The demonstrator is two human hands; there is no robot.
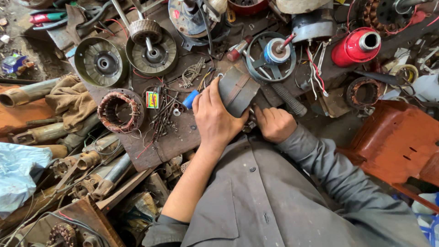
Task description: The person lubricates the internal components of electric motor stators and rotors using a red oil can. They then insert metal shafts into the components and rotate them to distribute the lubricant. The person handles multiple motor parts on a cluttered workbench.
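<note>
While the left hand grips the grey motor housing and the clenched right hand works underneath, a slip could knock it into the loose screws.

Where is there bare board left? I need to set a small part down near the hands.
Little room. One bare strip of the wooden board lies left of the left hand, below the loose screws. The orange stool to the right has an open top. Everywhere else is crowded: stator winding, round motor covers, the red cylinder.
</note>
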